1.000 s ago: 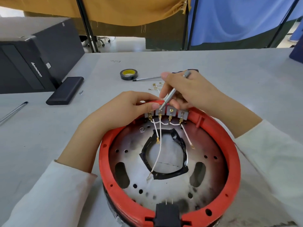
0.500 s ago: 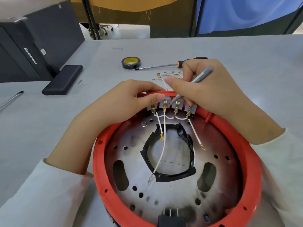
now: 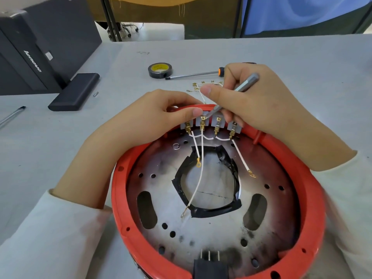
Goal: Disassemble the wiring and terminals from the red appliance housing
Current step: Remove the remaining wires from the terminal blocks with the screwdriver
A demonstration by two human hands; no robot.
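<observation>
The red housing (image 3: 218,228) sits on the grey worktop (image 3: 302,63) close to the person, open side up, with a perforated metal plate (image 3: 211,234) inside and a black-taped opening (image 3: 207,180) at its middle. Along the far rim stands a row of four grey terminal blocks (image 3: 211,123), each with a brass terminal (image 3: 202,124) and white wires (image 3: 198,182) trailing down over the plate; three end in loose ring lugs. The left hand (image 3: 153,119) rests on the far-left rim, fingers curled over it, thumb pressed against the blocks. The right hand (image 3: 255,103) grips a slim metal tool (image 3: 244,85) like a pen, its tip touching the second terminal from the left. Behind the hands lie loose wires with brass ends (image 3: 201,86), a screwdriver (image 3: 193,75) with an orange collar and a roll of black tape (image 3: 160,71). At the far left stand a black computer case (image 3: 38,45) and a flat black box (image 3: 75,95), with a small screw (image 3: 96,94) beside it. A black plug socket (image 3: 210,264) sits at the near rim.
</observation>
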